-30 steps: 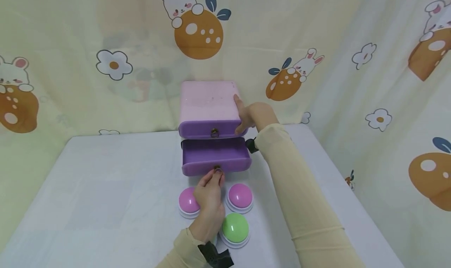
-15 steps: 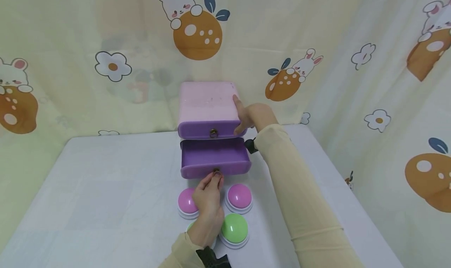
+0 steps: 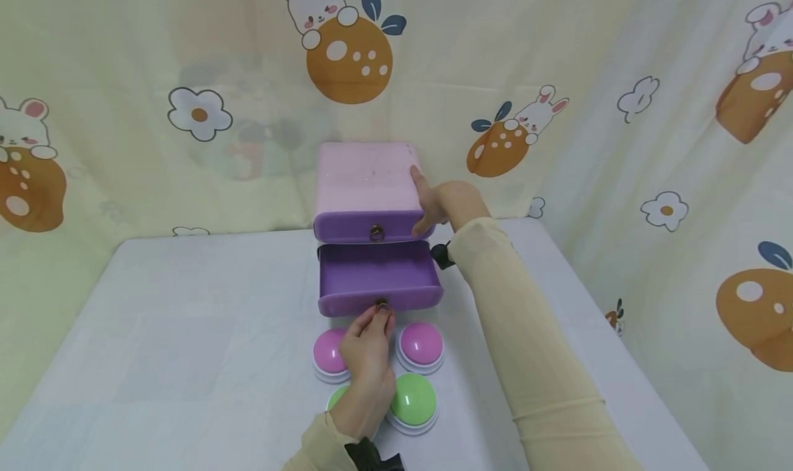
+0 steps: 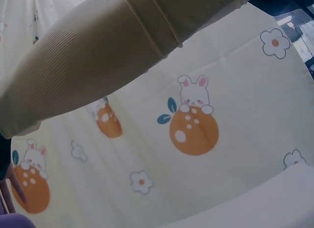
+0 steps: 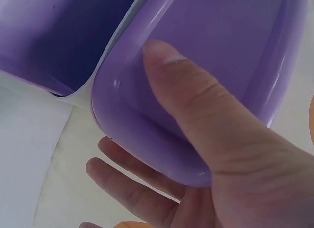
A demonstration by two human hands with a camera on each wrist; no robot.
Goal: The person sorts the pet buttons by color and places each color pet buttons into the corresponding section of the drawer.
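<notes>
A small box with pink top and two purple drawers [image 3: 370,175] stands at the table's back. Its upper drawer [image 3: 347,228] is closed; its lower drawer [image 3: 356,301] is pulled out, and no contents show inside. My left hand [image 3: 365,361] pinches the lower drawer's metal ring pull [image 3: 383,307] between thumb and fingers. On the box's right front corner, my right hand [image 3: 442,202] holds it steady. The right wrist view shows the thumb [image 5: 196,100] against the upper drawer's front and the other fingers along the side. In the left wrist view the left hand is out of sight.
Pink push buttons [image 3: 421,344] and green ones [image 3: 414,400] on white bases stand before the drawer, around and partly under my left forearm. A patterned curtain [image 3: 248,58] hangs behind the white-covered table [image 3: 186,333].
The lower drawer has slid slightly further out toward me, with my left hand moving along on its ring pull. My right hand stays on the box.
</notes>
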